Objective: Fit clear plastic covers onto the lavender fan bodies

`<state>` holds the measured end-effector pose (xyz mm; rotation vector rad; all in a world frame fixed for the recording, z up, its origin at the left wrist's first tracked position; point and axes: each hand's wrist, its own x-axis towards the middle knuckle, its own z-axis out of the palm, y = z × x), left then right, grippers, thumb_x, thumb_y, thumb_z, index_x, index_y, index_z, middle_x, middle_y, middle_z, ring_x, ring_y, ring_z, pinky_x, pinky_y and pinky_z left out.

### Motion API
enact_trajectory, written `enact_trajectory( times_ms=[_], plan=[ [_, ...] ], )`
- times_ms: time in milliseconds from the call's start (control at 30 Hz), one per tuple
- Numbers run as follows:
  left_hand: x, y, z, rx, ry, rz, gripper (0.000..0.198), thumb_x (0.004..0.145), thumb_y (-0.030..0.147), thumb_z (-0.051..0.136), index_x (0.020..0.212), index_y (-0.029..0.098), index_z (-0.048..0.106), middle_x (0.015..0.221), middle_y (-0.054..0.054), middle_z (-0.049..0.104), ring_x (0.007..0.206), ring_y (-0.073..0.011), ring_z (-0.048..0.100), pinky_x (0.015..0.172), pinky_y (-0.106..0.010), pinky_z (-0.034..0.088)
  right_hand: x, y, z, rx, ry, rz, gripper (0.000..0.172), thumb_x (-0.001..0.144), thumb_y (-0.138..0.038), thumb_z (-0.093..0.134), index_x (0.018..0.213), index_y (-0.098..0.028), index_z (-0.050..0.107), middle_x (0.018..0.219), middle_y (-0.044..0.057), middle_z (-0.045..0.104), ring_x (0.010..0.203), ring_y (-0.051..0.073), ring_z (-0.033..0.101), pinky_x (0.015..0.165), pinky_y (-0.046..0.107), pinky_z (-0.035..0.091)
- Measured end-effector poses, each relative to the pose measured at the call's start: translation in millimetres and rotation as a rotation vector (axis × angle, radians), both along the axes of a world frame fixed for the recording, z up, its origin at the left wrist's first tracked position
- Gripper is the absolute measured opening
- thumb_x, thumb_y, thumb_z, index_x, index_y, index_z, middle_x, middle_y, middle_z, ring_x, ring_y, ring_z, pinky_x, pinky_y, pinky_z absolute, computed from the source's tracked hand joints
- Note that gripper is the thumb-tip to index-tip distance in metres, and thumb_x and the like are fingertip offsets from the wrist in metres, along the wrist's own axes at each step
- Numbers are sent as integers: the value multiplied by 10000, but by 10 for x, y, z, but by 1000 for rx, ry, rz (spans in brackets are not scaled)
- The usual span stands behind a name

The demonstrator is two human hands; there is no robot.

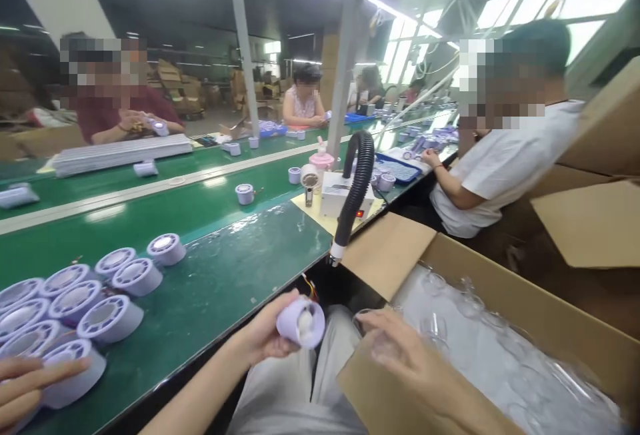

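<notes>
My left hand point(273, 332) is closed around a lavender plastic cylinder point(301, 323), its open end tilted toward me and a white part inside. Thin coloured wires point(311, 286) stick out behind it. Just right of that cylinder, my right hand point(407, 348) is curled over a box flap, somewhat blurred. A clear plastic cup-like piece point(364, 316) shows at its fingertips, mostly hidden by the fingers. Beside this hand, an open cardboard box point(530, 295) holds several clear cup-like pieces point(434, 327) on a whitish liner.
Lavender cylinders point(111, 318) stand grouped on the green bench at left; another person's hand point(37, 378) touches the nearest. A black flexible hose point(356, 188) arches down from a white machine point(345, 195) near the bench edge. Co-workers sit along the conveyor point(210, 192), one point(515, 148) at right.
</notes>
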<state>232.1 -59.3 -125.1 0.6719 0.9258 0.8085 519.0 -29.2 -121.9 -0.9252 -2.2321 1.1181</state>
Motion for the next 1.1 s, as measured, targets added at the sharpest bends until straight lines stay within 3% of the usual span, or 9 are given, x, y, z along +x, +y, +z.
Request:
enact_trajectory(
  times_ms=[133, 233, 367, 500, 600, 700, 833, 967, 1100],
  plan=[
    [407, 98, -54, 129, 144, -191, 373, 776, 495, 523, 895, 149, 600, 652, -1, 530, 446, -89, 450, 350, -189, 327, -273, -156, 179, 480, -274, 7, 560, 849, -181, 551, 1398, -274, 495, 1374, 172, 462, 1191, 357, 507, 922, 541, 494],
    [489, 188, 73, 198, 225, -300, 211, 759, 324, 592, 846, 144, 660, 712, -3, 567, 522, -81, 444, 416, -186, 327, -293, -118, 202, 567, -413, -73, 515, 825, -106, 567, 1323, -235, 573, 1414, 199, 413, 1137, 366, 514, 860, 537, 517],
    [491, 226, 211, 543, 562, -372, 120, 807, 246, 597, 829, 186, 699, 863, -16, 641, 808, -149, 550, 739, -254, 427, -253, -82, 226, 367, -391, -10, 260, 749, -17, 635, 915, -202, 712, 1305, 133, 510, 1117, 302, 536, 904, 450, 506],
    [497, 134, 190, 712, 730, -235, 217, 847, 365, 610, 987, 210, 668, 974, -45, 639, 899, -190, 579, 817, -306, 436, -273, -121, 294, 28, -131, -49, 57, 835, -187, 674, 779, -198, 677, 1153, 78, 560, 1058, 227, 577, 936, 373, 486],
    [484, 67, 89, 726, 695, -152, 448, 701, 440, 767, 1076, 219, 658, 1011, -63, 615, 922, -206, 581, 822, -314, 461, -299, -130, 295, -118, 17, -174, 267, 928, -296, 547, 715, -197, 674, 1059, 64, 602, 972, 209, 603, 851, 345, 504],
    [441, 44, -23, 775, 716, -148, 613, 570, 473, 843, 1108, 235, 670, 1057, -82, 572, 979, -235, 575, 851, -348, 485, -301, -99, 248, -239, 87, -293, 282, 867, -382, 607, 673, -198, 696, 1010, 74, 645, 905, 224, 619, 690, 313, 514],
    [404, 35, -125, 836, 664, -113, 662, 566, 457, 848, 1166, 265, 643, 1326, -116, 487, 1222, -294, 501, 962, -395, 475, -300, -37, 220, -299, 138, -370, 257, 783, -397, 685, 619, -202, 717, 967, 78, 697, 880, 239, 639, 743, 346, 497],
    [435, 5, -161, 866, 600, 56, 605, 569, 398, 862, 1119, 252, 660, 1300, -121, 534, 1193, -293, 539, 937, -390, 502, -316, -15, 271, -335, 237, -396, 290, 771, -428, 706, 589, -202, 706, 952, 82, 714, 881, 246, 647, 742, 348, 500],
    [446, -24, -122, 785, 482, -67, 709, 655, 343, 825, 1307, 287, 551, 1374, -117, 514, 1248, -289, 512, 953, -389, 508, -299, -3, 260, -434, 311, -409, 278, 724, -421, 766, 571, -198, 704, 957, 78, 722, 890, 247, 657, 742, 343, 523]
  ],
)
